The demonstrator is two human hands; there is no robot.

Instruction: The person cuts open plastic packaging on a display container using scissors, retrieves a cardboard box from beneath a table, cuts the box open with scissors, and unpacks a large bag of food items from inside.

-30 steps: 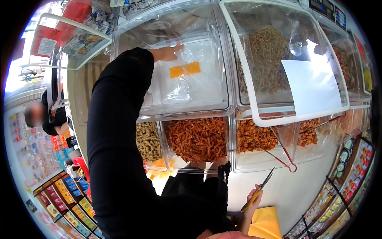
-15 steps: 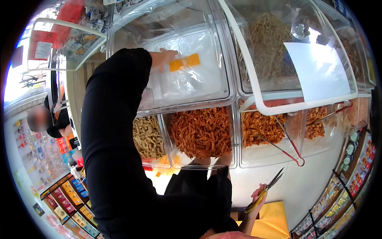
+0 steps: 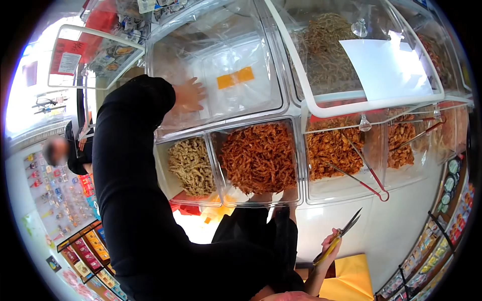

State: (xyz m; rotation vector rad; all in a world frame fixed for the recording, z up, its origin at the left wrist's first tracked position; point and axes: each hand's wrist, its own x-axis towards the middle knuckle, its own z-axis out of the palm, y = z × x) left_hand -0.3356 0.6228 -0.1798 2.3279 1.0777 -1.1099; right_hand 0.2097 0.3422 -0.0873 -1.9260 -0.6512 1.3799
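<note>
My left hand (image 3: 190, 95) reaches into a large clear plastic bin (image 3: 221, 119) at the upper middle. Its fingers are spread, with nothing visible between them. Just right of the fingers, a strip of yellow tape (image 3: 235, 78) lies across clear plastic sheeting (image 3: 236, 103) in the bin. Low on the right, my right hand (image 3: 329, 246) is closed around the yellow handles of a pair of scissors (image 3: 337, 240). The blades point up and to the right, away from my body.
Nearer me, clear bins hold pale dried food (image 3: 191, 168) and reddish-brown dried strips (image 3: 258, 158). Red-handled tongs (image 3: 374, 183) rest over a bin to the right. A white-framed lid (image 3: 371, 107) carries a white sheet (image 3: 386, 70). Another person (image 3: 78, 150) is at far left.
My left hand has drawn back leftward from the yellow tape, and its fingers now show spread. The scissors stay in my right hand. The whole view has shifted slightly.
</note>
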